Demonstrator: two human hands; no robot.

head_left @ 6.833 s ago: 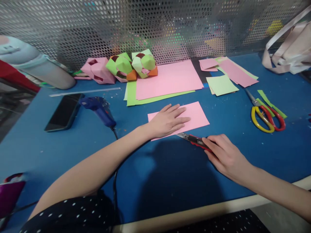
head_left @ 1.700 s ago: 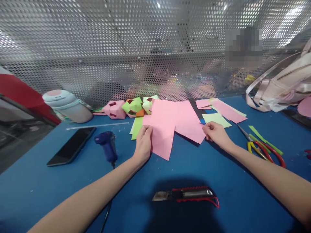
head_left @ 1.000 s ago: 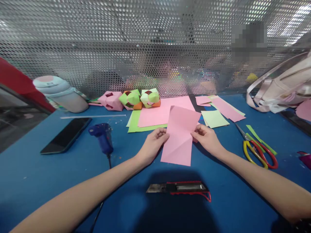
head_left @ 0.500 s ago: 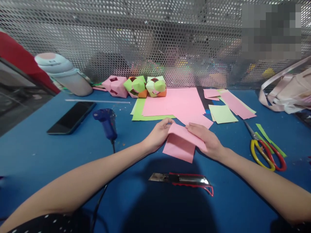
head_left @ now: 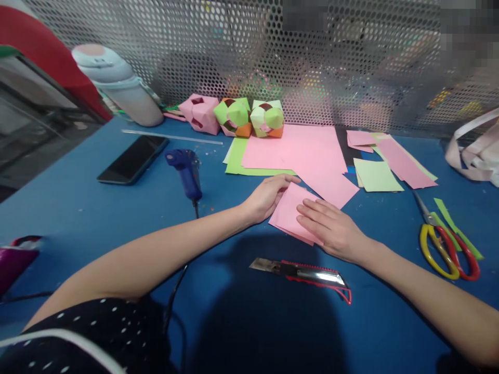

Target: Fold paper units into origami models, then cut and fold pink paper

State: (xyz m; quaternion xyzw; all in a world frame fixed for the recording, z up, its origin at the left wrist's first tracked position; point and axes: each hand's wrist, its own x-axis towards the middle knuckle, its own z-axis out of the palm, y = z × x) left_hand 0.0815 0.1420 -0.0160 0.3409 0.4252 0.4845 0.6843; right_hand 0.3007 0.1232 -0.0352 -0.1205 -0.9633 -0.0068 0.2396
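A folded piece of pink paper (head_left: 289,209) lies on the blue table in front of me, its layers slightly offset along the near edge. My left hand (head_left: 268,197) is closed at the paper's upper left edge, fingers curled there and partly hidden. Flat across the right part of the paper rests my right hand (head_left: 331,226), with its fingers stretched out. Just nearer to me, a utility knife (head_left: 307,272) with a red-edged handle lies with its blade out, pointing left.
Pink sheets (head_left: 296,148) lie beyond my hands, near several folded paper balls (head_left: 234,118). Scissors (head_left: 438,239), green strips and light green squares (head_left: 377,175) are to the right. A blue glue gun (head_left: 187,174), phone (head_left: 133,158) and bottle (head_left: 120,88) stand or lie left.
The raised upper flap of the pink paper has come down onto the lower part. My right hand has gone from gripping its edge to lying flat on top. The view has shifted.
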